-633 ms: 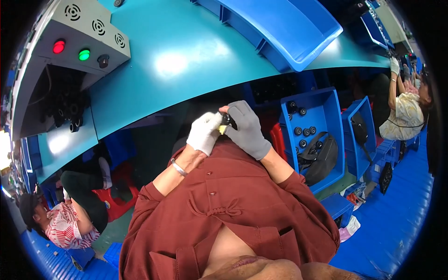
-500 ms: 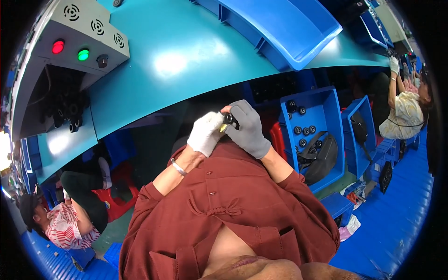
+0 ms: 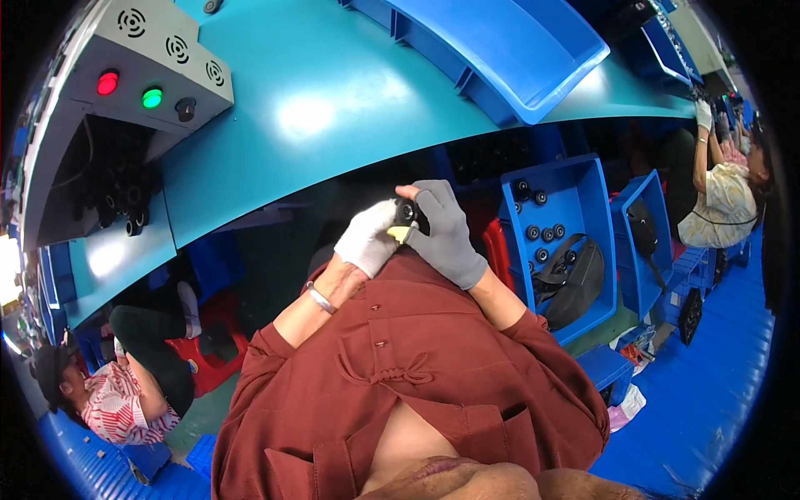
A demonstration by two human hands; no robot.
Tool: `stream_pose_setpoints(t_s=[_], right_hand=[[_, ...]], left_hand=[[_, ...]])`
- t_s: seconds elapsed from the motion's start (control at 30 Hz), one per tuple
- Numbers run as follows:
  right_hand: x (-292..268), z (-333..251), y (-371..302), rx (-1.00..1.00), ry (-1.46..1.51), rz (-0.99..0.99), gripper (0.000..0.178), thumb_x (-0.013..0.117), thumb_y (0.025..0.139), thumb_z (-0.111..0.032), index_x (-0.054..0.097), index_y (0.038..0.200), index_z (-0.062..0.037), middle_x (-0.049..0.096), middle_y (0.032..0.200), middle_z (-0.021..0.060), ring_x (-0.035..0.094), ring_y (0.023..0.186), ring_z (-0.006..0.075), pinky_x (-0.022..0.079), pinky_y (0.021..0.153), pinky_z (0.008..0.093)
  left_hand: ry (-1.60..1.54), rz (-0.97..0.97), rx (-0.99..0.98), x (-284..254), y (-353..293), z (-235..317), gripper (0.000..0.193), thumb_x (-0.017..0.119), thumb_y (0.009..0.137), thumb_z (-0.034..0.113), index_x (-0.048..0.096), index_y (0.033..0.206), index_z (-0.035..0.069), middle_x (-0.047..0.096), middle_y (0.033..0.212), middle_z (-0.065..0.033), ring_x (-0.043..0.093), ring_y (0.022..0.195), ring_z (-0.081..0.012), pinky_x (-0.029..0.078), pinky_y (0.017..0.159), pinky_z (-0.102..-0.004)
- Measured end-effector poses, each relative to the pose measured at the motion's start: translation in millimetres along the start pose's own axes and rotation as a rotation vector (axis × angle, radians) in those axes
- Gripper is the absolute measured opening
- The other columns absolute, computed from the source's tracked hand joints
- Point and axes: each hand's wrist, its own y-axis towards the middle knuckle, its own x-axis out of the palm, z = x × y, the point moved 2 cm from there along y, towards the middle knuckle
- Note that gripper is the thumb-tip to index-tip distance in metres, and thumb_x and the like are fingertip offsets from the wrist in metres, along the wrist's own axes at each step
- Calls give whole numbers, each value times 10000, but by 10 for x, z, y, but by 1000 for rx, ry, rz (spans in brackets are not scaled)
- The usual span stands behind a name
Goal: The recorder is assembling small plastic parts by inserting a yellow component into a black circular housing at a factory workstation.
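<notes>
**Small black part pinched between two gloved hands**

Both hands meet just under the teal bench edge. The left hand (image 3: 367,240) in a white glove and right hand (image 3: 446,237) in grey both close their fingertips on a small black part (image 3: 406,212) — looks light, rigid, probably slick. Best gripped around its sides. More like it sit in the blue bin (image 3: 583,242) at 3 o'clock.

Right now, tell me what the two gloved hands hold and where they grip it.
Both hands pinch one small black round part: the left hand from its left, the right hand over its right side. Something yellow shows just beneath.
</notes>
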Motion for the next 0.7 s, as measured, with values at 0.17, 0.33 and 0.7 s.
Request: stream_pose_setpoints(t_s=[0.17,0.33,0.7], right_hand=[[-91,-6,0,21,6,-26,412,728,740,-33,671,1148,-32,599,1103,118,586,1019,292,513,808,353],[-95,-27,22,70,176,-76,498,684,807,-3,622,1300,-35,592,1165,103,590,1060,245,512,835,315],[-65,65,-54,497,652,-89,268,508,974,-61,648,1186,23,658,1045,14,575,955,66,464,835,222]], left_hand=[[-151,-48,-91,171,-49,41,282,646,993,190,596,1202,8,637,1154,-112,631,1058,-230,530,960,-391],[-79,-145,-36,117,5,8,336,649,997,263,592,1254,54,623,1234,-75,605,1108,-194,512,963,-374],[227,139,152,150,-60,38,297,668,972,131,622,1198,-56,671,995,-96,652,811,-148,545,765,-290]])
